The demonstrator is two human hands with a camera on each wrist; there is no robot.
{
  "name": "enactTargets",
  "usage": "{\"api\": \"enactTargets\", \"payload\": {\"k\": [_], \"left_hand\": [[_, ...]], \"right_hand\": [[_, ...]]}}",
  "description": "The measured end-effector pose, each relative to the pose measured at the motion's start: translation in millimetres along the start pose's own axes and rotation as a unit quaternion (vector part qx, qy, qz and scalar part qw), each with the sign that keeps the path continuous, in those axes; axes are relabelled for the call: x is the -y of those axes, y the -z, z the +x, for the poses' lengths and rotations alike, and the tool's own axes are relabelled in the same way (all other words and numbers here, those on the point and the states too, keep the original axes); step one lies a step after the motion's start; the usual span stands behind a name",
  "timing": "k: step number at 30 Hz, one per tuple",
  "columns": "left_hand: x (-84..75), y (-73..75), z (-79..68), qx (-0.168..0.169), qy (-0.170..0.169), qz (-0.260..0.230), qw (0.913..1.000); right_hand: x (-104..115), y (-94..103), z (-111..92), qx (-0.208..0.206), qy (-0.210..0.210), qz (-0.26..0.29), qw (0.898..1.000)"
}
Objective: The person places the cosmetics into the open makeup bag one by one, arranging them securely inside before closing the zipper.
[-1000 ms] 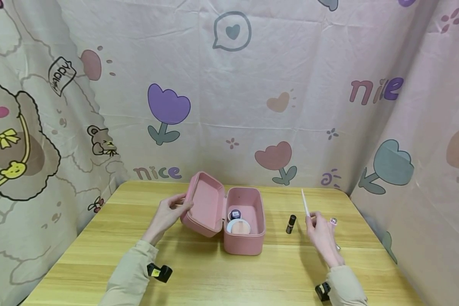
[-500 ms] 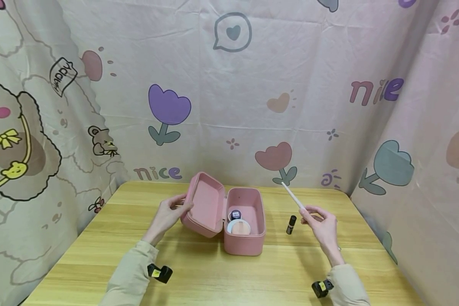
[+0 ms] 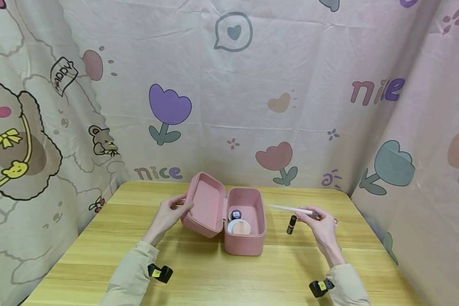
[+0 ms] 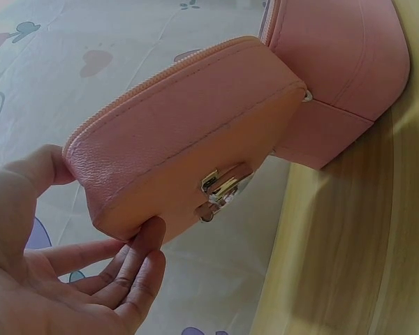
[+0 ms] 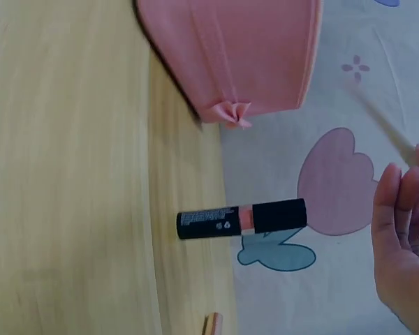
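A pink zippered cosmetic case (image 3: pixel 243 245) stands on the table, its lid (image 3: pixel 206 199) swung out to the left. My left hand (image 3: pixel 170 216) pinches the lid's outer edge, thumb on one side and fingers on the other; a gold clasp (image 4: pixel 223 188) shows on the lid's outer face in the left wrist view. My right hand (image 3: pixel 323 227) pinches a slim white tapered stick (image 3: pixel 288 208), held level above the table and pointing left at the case. Inside the case lie a round white compact-like piece (image 3: pixel 240 227) with a beige centre and a small dark-lidded jar (image 3: pixel 235 215).
A black lip-gloss-like tube (image 3: pixel 291 225) stands upright between the case and my right hand. A small shiny-ended item (image 3: pixel 335 222) is mostly hidden behind that hand. Patterned cloth (image 3: pixel 229 106) hangs behind the wooden table (image 3: pixel 199 276).
My right hand has risen slightly from the table's right side, and the white stick has swung from pointing away to pointing left towards the case. My left hand and the lid stay still.
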State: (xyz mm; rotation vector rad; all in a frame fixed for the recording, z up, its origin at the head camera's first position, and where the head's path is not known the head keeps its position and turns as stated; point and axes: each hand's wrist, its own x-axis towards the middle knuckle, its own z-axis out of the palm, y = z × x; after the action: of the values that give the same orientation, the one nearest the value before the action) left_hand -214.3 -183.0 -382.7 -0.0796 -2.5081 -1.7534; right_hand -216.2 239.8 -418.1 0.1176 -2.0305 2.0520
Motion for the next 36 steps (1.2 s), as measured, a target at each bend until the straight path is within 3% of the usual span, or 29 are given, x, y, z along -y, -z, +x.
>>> {"api": "enactTargets", "payload": {"k": [1, 2, 5, 8, 9, 15, 17, 19, 27, 34, 36], "left_hand": [[-0.1, 0.0, -0.1, -0.001, 0.001, 0.0, 1.0], [-0.2, 0.0, -0.1, -0.001, 0.002, -0.001, 1.0], [-0.1, 0.1, -0.2, -0.002, 0.005, -0.001, 1.0], [0.0, 0.1, 0.0, 0.0, 0.007, -0.001, 1.0], [0.0, 0.1, 0.0, 0.0, 0.008, -0.001, 1.0], [-1.4, 0.0, -1.1, 0.001, 0.013, -0.003, 0.9999], [-2.2, 0.2, -1.4, 0.001, 0.013, -0.003, 0.9999], [-2.8, 0.6, -1.5, 0.001, 0.013, -0.004, 0.9999], [-2.3, 0.9, -0.5, 0.004, 0.017, -0.003, 0.9998], [-3.3, -0.3, -1.8, -0.001, 0.007, 0.0, 1.0], [-3.8, -1.4, -2.2, -0.004, -0.005, 0.006, 1.0]], "right_hand": [[-0.9, 0.4, 0.1, 0.013, 0.003, 0.018, 1.0], [-16.0, 5.0, 6.9, 0.039, 0.018, 0.065, 0.997], [-17.7, 5.8, 6.7, 0.071, 0.009, 0.133, 0.989], [-18.1, 6.6, 6.3, 0.091, -0.004, 0.19, 0.978], [-3.4, 2.6, -0.6, 0.085, -0.018, 0.184, 0.979], [-1.6, 5.4, 1.3, 0.153, -0.01, 0.278, 0.948], [-1.9, 6.0, 2.6, 0.159, -0.006, 0.295, 0.942], [-1.6, 6.4, 3.8, 0.154, -0.01, 0.3, 0.941], [5.4, 2.5, 7.8, 0.11, -0.032, 0.279, 0.953], [11.8, -0.8, 20.4, 0.133, -0.032, 0.298, 0.945], [15.5, -3.2, 24.2, 0.133, -0.036, 0.29, 0.947]]}}
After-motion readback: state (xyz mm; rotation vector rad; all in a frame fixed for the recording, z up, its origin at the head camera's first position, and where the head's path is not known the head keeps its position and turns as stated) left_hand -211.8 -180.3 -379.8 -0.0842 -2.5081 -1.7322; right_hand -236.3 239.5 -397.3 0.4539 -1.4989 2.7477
